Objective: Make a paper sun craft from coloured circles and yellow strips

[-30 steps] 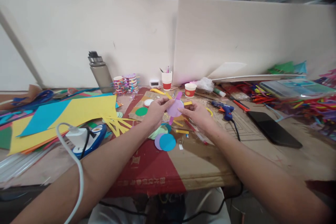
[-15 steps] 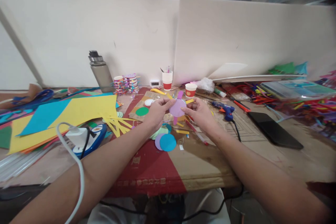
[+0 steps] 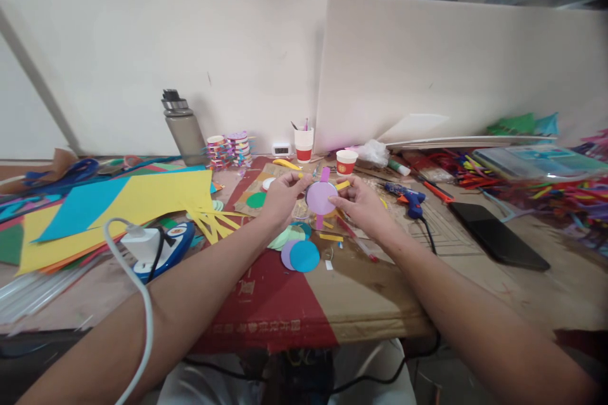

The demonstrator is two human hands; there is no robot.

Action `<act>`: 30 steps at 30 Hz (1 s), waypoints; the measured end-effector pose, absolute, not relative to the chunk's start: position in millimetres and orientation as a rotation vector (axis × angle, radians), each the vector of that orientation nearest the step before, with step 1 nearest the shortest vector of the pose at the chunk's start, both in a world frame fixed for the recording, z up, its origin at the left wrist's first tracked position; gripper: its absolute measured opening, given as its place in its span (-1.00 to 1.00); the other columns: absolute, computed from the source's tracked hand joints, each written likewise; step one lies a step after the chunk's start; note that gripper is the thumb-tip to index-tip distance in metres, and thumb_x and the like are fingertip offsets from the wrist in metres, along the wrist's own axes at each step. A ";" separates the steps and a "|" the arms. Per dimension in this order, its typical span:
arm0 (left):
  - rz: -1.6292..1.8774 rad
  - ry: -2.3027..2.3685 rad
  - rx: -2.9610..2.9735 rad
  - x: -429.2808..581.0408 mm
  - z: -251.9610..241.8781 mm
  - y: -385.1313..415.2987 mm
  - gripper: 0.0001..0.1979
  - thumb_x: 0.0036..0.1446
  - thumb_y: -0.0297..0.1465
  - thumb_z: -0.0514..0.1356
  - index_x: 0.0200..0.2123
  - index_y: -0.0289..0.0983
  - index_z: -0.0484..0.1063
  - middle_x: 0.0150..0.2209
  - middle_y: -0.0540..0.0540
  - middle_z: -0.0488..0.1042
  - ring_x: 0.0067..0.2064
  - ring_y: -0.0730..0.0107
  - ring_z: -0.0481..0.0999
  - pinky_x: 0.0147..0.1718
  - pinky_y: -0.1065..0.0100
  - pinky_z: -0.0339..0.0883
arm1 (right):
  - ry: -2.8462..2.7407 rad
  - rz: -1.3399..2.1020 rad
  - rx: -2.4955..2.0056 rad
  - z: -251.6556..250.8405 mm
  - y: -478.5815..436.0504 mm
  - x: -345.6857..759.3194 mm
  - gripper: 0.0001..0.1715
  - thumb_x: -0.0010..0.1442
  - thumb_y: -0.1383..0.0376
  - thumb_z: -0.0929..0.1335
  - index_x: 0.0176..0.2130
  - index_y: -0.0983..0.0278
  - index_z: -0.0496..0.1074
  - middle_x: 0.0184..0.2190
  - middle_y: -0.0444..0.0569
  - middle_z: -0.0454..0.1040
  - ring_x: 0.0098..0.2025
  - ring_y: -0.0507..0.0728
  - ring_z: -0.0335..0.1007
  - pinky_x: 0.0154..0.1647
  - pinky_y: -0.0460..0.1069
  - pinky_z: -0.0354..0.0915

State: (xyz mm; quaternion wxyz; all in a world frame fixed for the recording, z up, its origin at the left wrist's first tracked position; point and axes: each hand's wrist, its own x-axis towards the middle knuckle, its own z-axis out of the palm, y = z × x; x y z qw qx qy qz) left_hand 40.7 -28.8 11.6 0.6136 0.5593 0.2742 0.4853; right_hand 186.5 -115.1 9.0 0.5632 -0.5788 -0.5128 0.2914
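A purple paper disc [image 3: 322, 198] is held up over the cardboard, with purple strips [image 3: 325, 174] sticking out at its top and bottom. My right hand [image 3: 360, 199] is closed in a pinch on the disc's right edge, where a yellow strip [image 3: 342, 185] also juts out. At the disc's upper left, my left hand [image 3: 284, 197] is closed, its fingertips at a small yellow strip end [image 3: 301, 175]; whether that strip joins the disc is hidden. Below lie a blue paper disc [image 3: 304, 256], another purple disc [image 3: 287, 255] and pale green discs [image 3: 281, 239].
A glue gun [image 3: 412, 199], a phone [image 3: 496, 235] and a plastic box [image 3: 536, 161] stand right. Paper cups [image 3: 346, 163] are behind. At left are coloured sheets [image 3: 156, 197], a power strip [image 3: 175, 247] with a white cable, and a bottle [image 3: 183, 133].
My left hand has let go of the disc's left edge and shifted slightly up and left to the yellow strip end. The right hand keeps its pinch on the disc.
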 end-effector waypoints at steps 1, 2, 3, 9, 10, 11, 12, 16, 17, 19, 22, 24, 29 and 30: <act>1.120 0.634 1.285 41.0 11.1 -28.3 -0.67 -0.17 -0.21 0.40 -0.51 -0.30 0.37 -0.44 -0.01 0.46 -0.38 0.47 0.41 -0.32 0.37 0.29 | -1.204 0.680 -1.358 9.0 -115.0 186.5 -0.53 -0.06 0.21 0.40 -0.13 0.23 0.26 -0.52 -0.22 0.41 -0.42 0.07 0.39 -0.39 -0.03 0.25; 1.121 0.635 1.281 41.3 10.6 -27.9 -0.67 -0.17 -0.22 0.39 -0.51 -0.31 0.37 -0.45 0.00 0.46 -0.40 0.48 0.41 -0.32 0.37 0.29 | -1.199 0.674 -1.352 9.1 -114.8 186.6 -0.51 -0.07 0.20 0.40 -0.12 0.23 0.25 -0.53 -0.23 0.40 -0.43 0.07 0.38 -0.39 -0.03 0.24; 1.123 0.638 1.276 41.5 10.1 -27.7 -0.68 -0.16 -0.23 0.39 -0.51 -0.31 0.37 -0.46 0.00 0.46 -0.41 0.49 0.40 -0.32 0.36 0.29 | -1.194 0.670 -1.346 9.2 -114.8 186.7 -0.50 -0.08 0.20 0.40 -0.12 0.24 0.25 -0.54 -0.23 0.40 -0.44 0.06 0.37 -0.39 -0.03 0.23; 1.093 0.602 1.214 40.9 12.9 -29.1 -0.64 -0.18 -0.20 0.42 -0.47 -0.30 0.38 -0.49 0.03 0.42 -0.44 0.52 0.39 -0.35 0.38 0.28 | -1.186 0.684 -1.321 8.8 -114.5 188.1 -0.52 -0.08 0.20 0.40 -0.15 0.23 0.23 -0.54 -0.24 0.41 -0.45 0.05 0.36 -0.40 -0.03 0.22; 1.073 0.597 1.198 40.6 14.2 -30.1 -0.62 -0.19 -0.17 0.42 -0.45 -0.30 0.39 -0.48 0.03 0.42 -0.44 0.51 0.39 -0.36 0.39 0.28 | -1.187 0.684 -1.320 8.3 -114.2 188.6 -0.52 -0.08 0.20 0.40 -0.15 0.23 0.24 -0.55 -0.25 0.41 -0.46 0.05 0.35 -0.41 -0.04 0.22; 1.051 0.598 1.184 40.4 15.6 -31.1 -0.60 -0.19 -0.14 0.41 -0.43 -0.30 0.40 -0.48 0.01 0.43 -0.43 0.49 0.40 -0.36 0.38 0.28 | -1.187 0.683 -1.319 7.8 -113.9 189.2 -0.53 -0.08 0.21 0.40 -0.15 0.22 0.24 -0.55 -0.25 0.40 -0.47 0.04 0.35 -0.42 -0.04 0.22; 1.026 0.601 1.175 40.2 16.7 -32.2 -0.59 -0.19 -0.11 0.41 -0.43 -0.30 0.40 -0.46 0.00 0.44 -0.41 0.47 0.41 -0.36 0.37 0.29 | -1.187 0.680 -1.319 7.2 -113.6 189.9 -0.53 -0.07 0.21 0.40 -0.15 0.22 0.24 -0.55 -0.25 0.40 -0.47 0.04 0.34 -0.42 -0.04 0.22; 0.984 0.606 1.184 40.7 16.6 -34.5 -0.59 -0.14 -0.10 0.38 -0.48 -0.32 0.39 -0.46 -0.04 0.44 -0.41 0.46 0.41 -0.34 0.36 0.29 | -1.201 0.684 -1.322 6.2 -112.6 191.6 -0.51 -0.06 0.20 0.41 -0.12 0.23 0.23 -0.52 -0.23 0.43 -0.44 0.05 0.38 -0.38 -0.03 0.25; 0.991 0.604 1.189 40.9 15.4 -34.1 -0.60 -0.13 -0.11 0.38 -0.50 -0.32 0.38 -0.47 -0.03 0.43 -0.42 0.47 0.40 -0.34 0.36 0.29 | -1.203 0.690 -1.325 6.4 -112.6 191.6 -0.51 -0.05 0.20 0.40 -0.12 0.23 0.23 -0.51 -0.22 0.44 -0.42 0.06 0.40 -0.37 -0.02 0.26; 1.013 0.602 1.201 41.3 12.3 -32.5 -0.62 -0.13 -0.14 0.38 -0.52 -0.32 0.38 -0.50 -0.01 0.41 -0.44 0.49 0.38 -0.35 0.37 0.28 | -1.198 0.703 -1.331 7.3 -112.8 191.2 -0.52 -0.04 0.21 0.40 -0.12 0.22 0.23 -0.51 -0.21 0.45 -0.41 0.07 0.42 -0.36 -0.01 0.27; 1.044 0.605 1.237 41.5 8.6 -30.1 -0.64 -0.13 -0.17 0.38 -0.55 -0.32 0.37 -0.52 0.02 0.38 -0.46 0.51 0.35 -0.36 0.38 0.28 | -1.179 0.732 -1.341 8.7 -113.4 190.2 -0.54 -0.04 0.24 0.41 -0.13 0.22 0.23 -0.48 -0.18 0.48 -0.39 0.09 0.44 -0.33 0.01 0.31; 1.059 0.606 1.250 41.4 8.3 -29.7 -0.64 -0.13 -0.17 0.39 -0.54 -0.32 0.37 -0.53 0.03 0.37 -0.47 0.52 0.35 -0.36 0.39 0.28 | -1.158 0.759 -1.346 8.6 -113.6 189.9 -0.53 -0.04 0.26 0.41 -0.13 0.22 0.23 -0.45 -0.16 0.50 -0.37 0.10 0.46 -0.30 0.02 0.33; 0.969 0.627 1.131 40.8 13.8 -32.6 -0.61 -0.15 -0.11 0.39 -0.47 -0.30 0.39 -0.47 -0.04 0.46 -0.42 0.44 0.42 -0.37 0.37 0.30 | -1.115 0.834 -1.296 6.5 -113.0 190.8 -0.53 -0.03 0.27 0.42 -0.12 0.22 0.25 -0.39 -0.12 0.53 -0.31 0.11 0.49 -0.27 0.02 0.35; 0.941 0.645 1.102 40.6 14.8 -33.2 -0.60 -0.14 -0.09 0.38 -0.47 -0.30 0.39 -0.46 -0.05 0.47 -0.41 0.42 0.43 -0.38 0.36 0.30 | -1.103 0.843 -1.285 6.4 -112.8 190.9 -0.53 -0.04 0.27 0.43 -0.12 0.22 0.25 -0.39 -0.13 0.53 -0.31 0.11 0.49 -0.27 0.02 0.35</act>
